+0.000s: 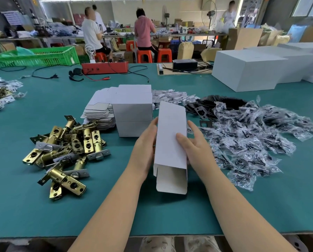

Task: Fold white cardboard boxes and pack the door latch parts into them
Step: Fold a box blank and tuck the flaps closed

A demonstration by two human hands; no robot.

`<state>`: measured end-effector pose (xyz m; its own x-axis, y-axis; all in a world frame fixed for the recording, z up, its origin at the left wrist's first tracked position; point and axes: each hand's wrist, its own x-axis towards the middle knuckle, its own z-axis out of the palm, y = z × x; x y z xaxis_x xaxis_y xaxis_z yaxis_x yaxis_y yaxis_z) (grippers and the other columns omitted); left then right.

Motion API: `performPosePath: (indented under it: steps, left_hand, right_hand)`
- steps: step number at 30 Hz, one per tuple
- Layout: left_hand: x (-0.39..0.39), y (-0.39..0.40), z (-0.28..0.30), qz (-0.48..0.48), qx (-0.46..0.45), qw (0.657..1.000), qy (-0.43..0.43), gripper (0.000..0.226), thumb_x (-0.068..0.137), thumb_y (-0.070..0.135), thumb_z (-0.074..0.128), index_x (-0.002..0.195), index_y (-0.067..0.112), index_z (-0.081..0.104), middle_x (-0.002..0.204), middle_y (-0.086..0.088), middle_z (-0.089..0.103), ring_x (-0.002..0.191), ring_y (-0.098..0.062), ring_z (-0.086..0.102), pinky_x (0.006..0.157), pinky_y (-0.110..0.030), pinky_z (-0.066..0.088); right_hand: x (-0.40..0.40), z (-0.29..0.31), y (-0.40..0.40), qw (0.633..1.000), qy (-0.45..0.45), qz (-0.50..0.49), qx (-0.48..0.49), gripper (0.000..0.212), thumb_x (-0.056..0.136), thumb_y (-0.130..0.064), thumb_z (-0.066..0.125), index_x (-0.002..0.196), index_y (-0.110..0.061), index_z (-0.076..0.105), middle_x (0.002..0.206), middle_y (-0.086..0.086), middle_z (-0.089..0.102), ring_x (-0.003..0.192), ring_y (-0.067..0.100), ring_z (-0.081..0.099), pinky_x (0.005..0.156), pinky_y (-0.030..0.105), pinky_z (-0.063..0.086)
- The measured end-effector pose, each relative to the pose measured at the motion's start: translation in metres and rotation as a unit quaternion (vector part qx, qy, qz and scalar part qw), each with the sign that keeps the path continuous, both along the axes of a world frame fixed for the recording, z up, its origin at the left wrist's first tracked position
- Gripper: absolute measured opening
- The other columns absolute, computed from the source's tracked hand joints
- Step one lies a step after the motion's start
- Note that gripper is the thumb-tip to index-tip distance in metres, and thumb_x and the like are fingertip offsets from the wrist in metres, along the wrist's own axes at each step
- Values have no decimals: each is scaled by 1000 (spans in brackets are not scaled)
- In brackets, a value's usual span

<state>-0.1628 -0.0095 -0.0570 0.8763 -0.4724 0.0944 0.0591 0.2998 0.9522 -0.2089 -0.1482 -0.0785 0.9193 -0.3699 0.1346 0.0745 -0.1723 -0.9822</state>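
We've got one white carton (171, 142) up off the green table (24, 206), dead centre and near us, long axis running near to far. Our left hand (144, 148) grasps its left edge, fingers mostly hidden behind the card. Our right hand (195, 144) grasps the right side, thumb flat across the top face. The near end is open with its flap (171, 180) sticking out toward us; the far flap is out too.

Just beyond it on the left sits the stack of flat box blanks (132, 108). Brass door latches (66, 151) are heaped to the left, well clear of the carton. On the right there's a pile of little plastic bags (252, 139) with dark hardware, and black strike plates (212, 106) beyond those.
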Motion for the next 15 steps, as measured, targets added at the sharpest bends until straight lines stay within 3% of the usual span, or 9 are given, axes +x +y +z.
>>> performPosePath:
  steps: [2,4,7,10,12,15]
  left_hand:
    - [-2,1,0,1,-39,999,4,38,97,40,50,133,26,56,126,-2,66,112,-23,64,89,-38,56]
    - [-4,2,-3,27,-28,999,-4,35,99,27,53,133,25,56,124,0,68,109,-20,65,88,-34,56]
    - [-3,2,-7,36,4,999,-20,36,98,17,53,133,24,57,120,3,69,103,-14,67,87,-29,56]
    - [-5,3,-5,31,37,998,-32,24,94,20,58,116,26,67,106,1,73,88,-16,67,74,-30,55]
    - [-5,3,-4,59,71,995,-25,14,91,27,59,95,29,72,89,-2,69,77,-19,60,64,-30,48]
    - [-3,2,-3,68,87,994,5,30,97,38,49,80,26,71,76,-5,62,71,-21,52,58,-26,41]
  right_hand:
    - [-1,0,-1,999,-19,22,24,66,88,-40,62,145,-41,29,90,-11,72,83,9,69,69,29,53]
    - [-1,2,-2,995,-39,46,84,57,94,-22,58,145,-36,36,107,-16,68,89,7,69,68,23,54]
    - [-1,6,-4,985,-63,82,138,48,93,-10,51,137,-28,49,120,-6,67,94,11,68,70,23,54]
    - [-2,6,-4,981,-67,99,151,39,84,-17,53,121,-24,60,114,3,69,93,18,67,76,33,57]
    - [-2,5,-4,980,-52,98,168,25,91,-16,53,111,-25,64,107,5,71,89,21,67,76,37,56]
    - [0,4,-5,975,11,93,202,16,96,-20,50,100,-24,65,90,2,74,73,15,69,60,28,55]
